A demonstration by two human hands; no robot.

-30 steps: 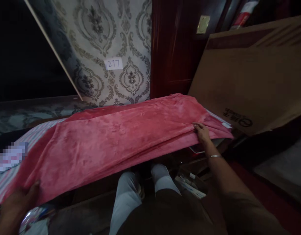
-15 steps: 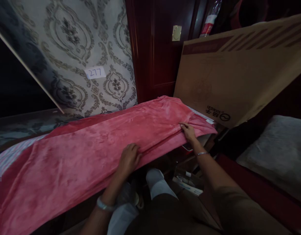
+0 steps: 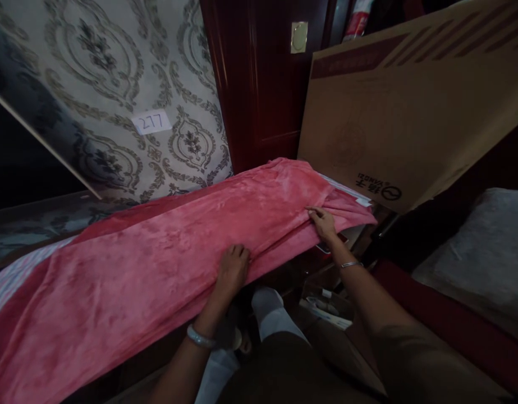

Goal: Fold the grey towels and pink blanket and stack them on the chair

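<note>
"What are the hands doing?"

"Both touch the blanket (image 3: 157,258), well apart from each other: the left hand (image 3: 234,268) by its near edge, the right hand (image 3: 321,223) farther along toward the cardboard box (image 3: 402,118). I can't tell whether either is gripping it."

"How does the blanket look?"

"Pinkish red, soft and mottled, laid out as a long strip, with creases along its near side. It's in front of the person, below the patterned wall (image 3: 102,62), over a striped cloth (image 3: 29,266) that shows at the left end."

"And the pose?"

"The left hand is back up, fingers curled down. The right arm slants in from the lower right, forefinger stretched to a crease."

"Counts?"

"One blanket, two hands, two bracelets (image 3: 200,338), one per wrist, one cardboard box, and one card (image 3: 152,121) reading 277."
</note>
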